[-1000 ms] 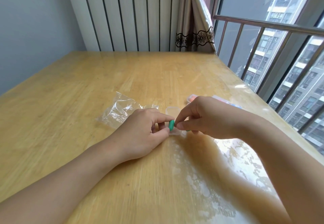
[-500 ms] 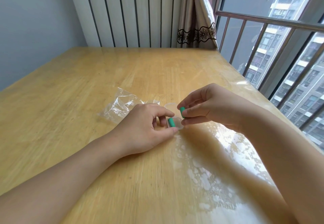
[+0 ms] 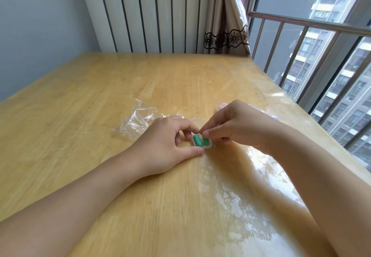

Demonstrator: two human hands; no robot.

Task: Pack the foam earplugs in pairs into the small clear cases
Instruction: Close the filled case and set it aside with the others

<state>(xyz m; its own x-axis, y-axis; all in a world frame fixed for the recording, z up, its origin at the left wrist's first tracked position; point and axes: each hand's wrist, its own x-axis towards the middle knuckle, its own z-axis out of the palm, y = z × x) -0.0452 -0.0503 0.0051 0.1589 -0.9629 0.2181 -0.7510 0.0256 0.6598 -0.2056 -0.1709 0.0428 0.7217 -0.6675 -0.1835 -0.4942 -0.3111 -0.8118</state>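
Right fingers (image 3: 208, 134) pinch earplug (image 3: 205, 140) (in case (image 3: 206, 146)).

No readable text

We find no lettering, labels, brands or numbers on anything here; nothing on the table or in the hands carries legible writing.

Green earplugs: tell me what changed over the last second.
The right hand brought a second green earplug down into the clear case, beside the first earplug. The left hand stayed bracing the case; the plastic bag did not move.
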